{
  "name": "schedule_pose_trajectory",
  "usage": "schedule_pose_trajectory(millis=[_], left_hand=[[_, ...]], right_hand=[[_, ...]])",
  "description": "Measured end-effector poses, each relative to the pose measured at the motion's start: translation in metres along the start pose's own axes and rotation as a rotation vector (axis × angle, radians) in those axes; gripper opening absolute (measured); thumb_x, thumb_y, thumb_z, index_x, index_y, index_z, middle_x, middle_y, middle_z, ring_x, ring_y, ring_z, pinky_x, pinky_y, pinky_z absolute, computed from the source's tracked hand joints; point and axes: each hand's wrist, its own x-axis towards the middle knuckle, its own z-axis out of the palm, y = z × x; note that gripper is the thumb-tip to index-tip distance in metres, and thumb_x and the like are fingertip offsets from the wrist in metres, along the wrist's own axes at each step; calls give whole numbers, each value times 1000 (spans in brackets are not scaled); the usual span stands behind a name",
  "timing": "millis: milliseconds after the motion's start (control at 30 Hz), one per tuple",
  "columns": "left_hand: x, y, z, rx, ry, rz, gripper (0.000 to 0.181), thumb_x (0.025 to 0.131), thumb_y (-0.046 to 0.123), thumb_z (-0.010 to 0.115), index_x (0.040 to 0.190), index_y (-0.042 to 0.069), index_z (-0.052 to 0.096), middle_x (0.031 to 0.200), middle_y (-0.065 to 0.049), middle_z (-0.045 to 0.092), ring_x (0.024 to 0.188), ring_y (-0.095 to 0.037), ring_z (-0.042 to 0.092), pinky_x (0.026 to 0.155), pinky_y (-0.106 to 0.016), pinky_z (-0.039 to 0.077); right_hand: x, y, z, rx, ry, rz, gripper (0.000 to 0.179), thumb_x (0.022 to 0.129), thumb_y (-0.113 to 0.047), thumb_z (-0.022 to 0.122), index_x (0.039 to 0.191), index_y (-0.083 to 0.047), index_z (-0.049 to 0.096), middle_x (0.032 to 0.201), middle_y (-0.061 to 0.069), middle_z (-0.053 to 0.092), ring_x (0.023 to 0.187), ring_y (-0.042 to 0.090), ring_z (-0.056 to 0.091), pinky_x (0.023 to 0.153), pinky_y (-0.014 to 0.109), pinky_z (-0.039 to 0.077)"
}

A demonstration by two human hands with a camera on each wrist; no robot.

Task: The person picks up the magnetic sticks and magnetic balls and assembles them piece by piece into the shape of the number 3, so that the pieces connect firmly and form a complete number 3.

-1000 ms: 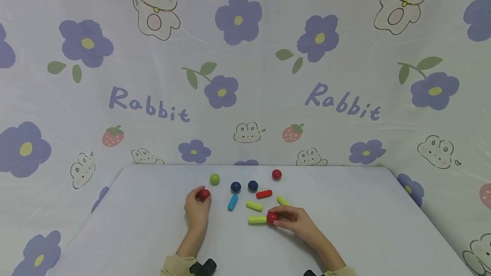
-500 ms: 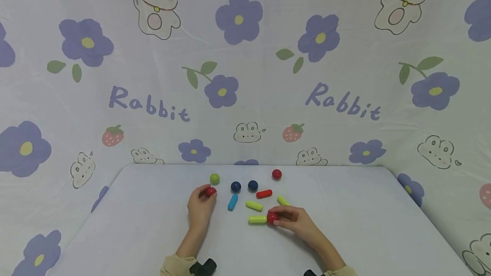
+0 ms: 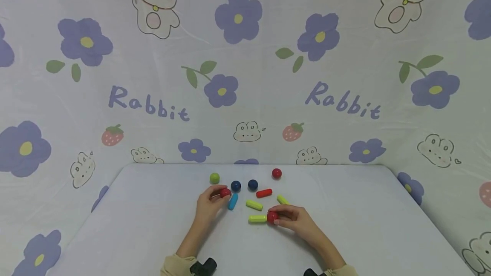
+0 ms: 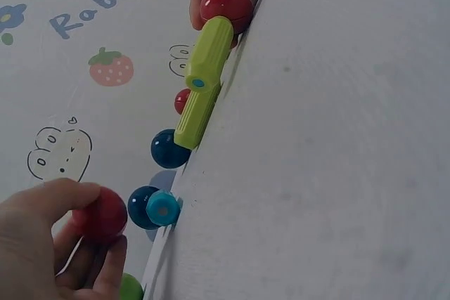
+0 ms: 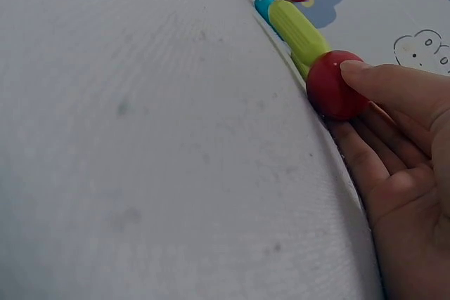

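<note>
Left hand [image 3: 208,203] pinches 1 red ball [image 3: 225,193] near the blue rod [image 3: 232,202]; right hand [image 3: 302,221] pinches a 2nd red ball [image 3: 272,217] touching the end of a yellow-green rod [image 3: 257,219]. Both balls look glossy and hard, probably light (likely slippery too); best hold: thumb opposite fingertips, across the widest part.
</note>
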Motion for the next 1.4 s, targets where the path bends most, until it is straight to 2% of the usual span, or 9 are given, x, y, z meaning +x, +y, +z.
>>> schedule_pose_trajectory(millis=[167,300,467,533,700,867,1067,1400], left_hand=[[0,0,2,-34,-159,102,32,82,0,74,113,0,67,115,-21,66,106,-29,66,89,-23,56],[-1,-2,3,-19,-279,171,33,82,0,74,114,-3,65,113,-24,64,104,-27,65,89,-24,56],[-2,-3,2,15,-403,182,34,84,5,74,116,0,64,116,-21,64,105,-21,63,93,-26,55],[-3,-3,2,26,-436,162,33,84,8,74,115,3,65,116,-18,65,104,-17,63,93,-24,54],[-4,-3,3,51,-494,126,31,84,12,75,113,6,66,113,-14,67,101,-12,63,91,-19,53],[-5,-2,3,88,-534,152,30,85,13,74,114,5,66,111,-14,68,100,-13,63,90,-21,54],[-7,1,3,131,-574,146,30,84,15,76,112,9,67,109,-10,70,100,-11,64,92,-21,52],[-8,2,4,94,-637,203,32,81,10,77,111,5,66,112,-14,69,102,-18,64,93,-25,53]], right_hand=[[0,0,-1,11,-13,-20,41,89,-18,71,127,-7,62,131,18,61,117,17,63,95,21,52],[0,2,-1,18,-8,-9,41,88,-18,72,127,-8,63,131,17,61,117,16,63,95,21,52],[0,2,0,16,3,9,40,88,-20,73,126,-11,64,131,14,62,117,14,63,96,20,51],[-1,2,0,14,0,6,41,88,-20,72,127,-11,63,131,14,62,118,14,63,96,20,51],[-2,1,0,7,-6,-16,42,89,-19,71,128,-8,62,131,16,62,118,15,62,96,19,51],[0,1,0,22,0,8,41,88,-20,73,126,-9,63,130,14,63,117,15,63,95,20,52],[1,1,-1,32,2,18,40,87,-20,73,125,-10,64,129,14,63,118,20,63,94,21,53],[-1,-2,0,25,-3,-3,41,88,-19,72,126,-7,63,131,16,62,121,23,61,95,21,52]])
